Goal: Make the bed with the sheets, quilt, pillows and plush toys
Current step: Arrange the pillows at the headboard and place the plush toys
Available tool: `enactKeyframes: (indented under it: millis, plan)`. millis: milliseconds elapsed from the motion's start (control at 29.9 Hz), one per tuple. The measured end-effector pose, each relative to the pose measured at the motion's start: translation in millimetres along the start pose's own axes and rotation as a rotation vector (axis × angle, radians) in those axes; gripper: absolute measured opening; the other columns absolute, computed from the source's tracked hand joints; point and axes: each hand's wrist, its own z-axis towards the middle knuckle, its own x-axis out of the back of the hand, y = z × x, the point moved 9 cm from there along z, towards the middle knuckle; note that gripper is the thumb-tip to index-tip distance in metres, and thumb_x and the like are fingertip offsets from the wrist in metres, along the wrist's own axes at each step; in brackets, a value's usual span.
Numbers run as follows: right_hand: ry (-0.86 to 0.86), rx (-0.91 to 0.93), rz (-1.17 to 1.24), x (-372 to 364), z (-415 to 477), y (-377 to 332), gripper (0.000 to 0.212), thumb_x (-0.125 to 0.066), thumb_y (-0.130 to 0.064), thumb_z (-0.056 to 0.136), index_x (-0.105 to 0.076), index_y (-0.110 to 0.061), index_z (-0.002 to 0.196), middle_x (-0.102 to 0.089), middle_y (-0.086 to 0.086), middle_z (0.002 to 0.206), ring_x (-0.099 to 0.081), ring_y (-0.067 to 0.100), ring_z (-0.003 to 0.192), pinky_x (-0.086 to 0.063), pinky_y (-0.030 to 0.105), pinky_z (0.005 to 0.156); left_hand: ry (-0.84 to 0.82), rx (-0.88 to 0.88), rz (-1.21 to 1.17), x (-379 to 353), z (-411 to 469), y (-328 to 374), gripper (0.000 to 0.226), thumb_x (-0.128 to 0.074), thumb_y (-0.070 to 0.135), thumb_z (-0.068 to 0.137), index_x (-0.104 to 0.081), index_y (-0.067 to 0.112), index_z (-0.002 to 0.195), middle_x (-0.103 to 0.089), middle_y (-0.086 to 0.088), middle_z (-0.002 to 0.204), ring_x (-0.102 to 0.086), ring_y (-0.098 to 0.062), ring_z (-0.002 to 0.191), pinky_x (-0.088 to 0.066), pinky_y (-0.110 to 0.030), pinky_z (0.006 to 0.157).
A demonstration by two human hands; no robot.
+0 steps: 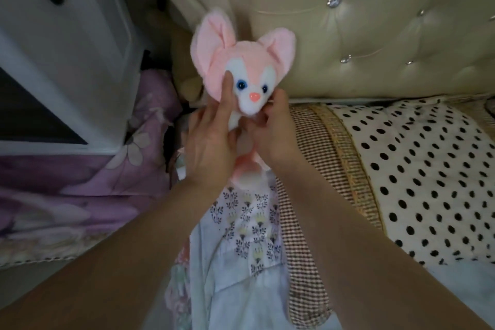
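A pink plush toy (242,61) with big ears, a white face and blue eyes is held upright in front of the cream tufted headboard (375,35). My left hand (211,139) grips its body from the left, one finger laid up along its cheek. My right hand (276,128) holds its neck and body from the right. Its pink and white lower end hangs between my wrists. A white pillow with black dots (417,182) lies to the right, against the headboard. A checked brown pillow edge (308,169) sits beside it. A pale flowered sheet (249,236) lies below my arms.
A purple flowered quilt (80,190) is bunched at the left, beside the bed. A white bedside cabinet (67,61) stands at the upper left. A tan plush shape (184,72) is wedged between the cabinet and the headboard.
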Motion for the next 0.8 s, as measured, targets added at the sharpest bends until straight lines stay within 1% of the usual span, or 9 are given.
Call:
enactKeyframes:
  millis: [100, 201, 268, 335, 435, 502, 569, 669, 803]
  plan:
    - [0.005, -0.047, -0.099, -7, 10, 22, 0.054, -0.067, -0.004, 0.083, -0.040, -0.014, 0.129, -0.064, 0.002, 0.118, -0.065, 0.020, 0.104, -0.053, 0.044, 0.091, -0.105, -0.026, -0.108, -35, 12, -12, 0.095, -0.063, 0.015, 0.085, 0.005, 0.038, 0.147, -0.047, -0.013, 0.142, -0.048, -0.039, 0.123, -0.048, -0.054, 0.091]
    - [0.048, -0.012, -0.237, -14, 14, 26, 0.048, -0.062, -0.011, 0.089, -0.039, -0.011, 0.131, -0.065, 0.005, 0.118, -0.064, 0.024, 0.102, -0.052, 0.037, 0.084, -0.130, -0.030, -0.142, -47, 20, -27, 0.090, -0.060, 0.022, 0.089, 0.008, 0.041, 0.146, -0.032, -0.013, 0.155, -0.031, -0.038, 0.141, -0.040, -0.059, 0.101]
    - [0.082, 0.018, -0.257, -15, 9, 20, 0.044, -0.060, -0.010, 0.090, -0.041, -0.010, 0.129, -0.065, 0.005, 0.115, -0.064, 0.023, 0.097, -0.048, 0.029, 0.076, -0.153, -0.065, -0.138, -43, 16, -30, 0.091, -0.059, 0.021, 0.089, 0.007, 0.040, 0.149, -0.028, -0.009, 0.157, -0.027, -0.037, 0.143, -0.036, -0.060, 0.104]
    - [0.099, 0.063, -0.282, -14, 0, 17, 0.039, -0.060, -0.010, 0.089, -0.043, -0.011, 0.124, -0.065, 0.004, 0.111, -0.063, 0.021, 0.093, -0.047, 0.029, 0.073, -0.169, -0.099, -0.101, -38, 8, -29, 0.093, -0.062, 0.018, 0.089, 0.004, 0.035, 0.152, -0.029, -0.008, 0.156, -0.026, -0.038, 0.143, -0.034, -0.061, 0.104]
    - [0.170, 0.171, -0.309, -10, -16, 9, 0.039, -0.060, -0.014, 0.086, -0.046, -0.013, 0.122, -0.060, 0.003, 0.114, -0.058, 0.018, 0.098, -0.050, 0.039, 0.082, -0.171, -0.103, -0.051, -28, 4, -27, 0.092, -0.062, 0.022, 0.088, 0.002, 0.034, 0.153, -0.025, -0.009, 0.157, -0.021, -0.037, 0.144, -0.031, -0.063, 0.105]
    - [0.257, 0.259, -0.344, -5, -32, 1, 0.044, -0.058, -0.015, 0.085, -0.048, -0.010, 0.127, -0.053, 0.006, 0.123, -0.052, 0.019, 0.108, -0.047, 0.041, 0.091, -0.169, -0.098, -0.016, -22, -1, -26, 0.089, -0.059, 0.027, 0.088, 0.001, 0.035, 0.153, -0.022, -0.011, 0.158, -0.018, -0.036, 0.145, -0.029, -0.064, 0.106]
    - [0.305, 0.300, -0.424, -3, -50, -2, 0.045, -0.054, -0.016, 0.087, -0.048, -0.007, 0.131, -0.048, 0.012, 0.133, -0.047, 0.024, 0.121, -0.042, 0.044, 0.099, -0.177, -0.087, 0.010, -19, -8, -30, 0.084, -0.051, 0.032, 0.088, 0.003, 0.038, 0.152, -0.017, -0.010, 0.159, -0.015, -0.034, 0.146, -0.026, -0.062, 0.109]
    - [0.248, 0.300, -0.594, -11, -79, 6, 0.045, -0.054, -0.017, 0.090, -0.048, -0.009, 0.134, -0.044, 0.012, 0.142, -0.039, 0.028, 0.135, -0.038, 0.046, 0.107, -0.189, -0.081, 0.043, -14, -25, -36, 0.076, -0.041, 0.037, 0.089, 0.004, 0.041, 0.150, -0.014, -0.006, 0.161, -0.014, -0.033, 0.147, -0.024, -0.061, 0.111]
    - [0.187, 0.290, -0.604, -8, -104, 19, 0.053, -0.058, -0.016, 0.093, -0.043, -0.012, 0.143, -0.039, 0.011, 0.150, -0.034, 0.027, 0.140, -0.036, 0.048, 0.110, -0.182, -0.130, 0.067, -11, -52, -28, 0.070, -0.036, 0.036, 0.091, -0.002, 0.035, 0.153, -0.012, -0.006, 0.162, -0.009, -0.031, 0.149, -0.017, -0.059, 0.115]
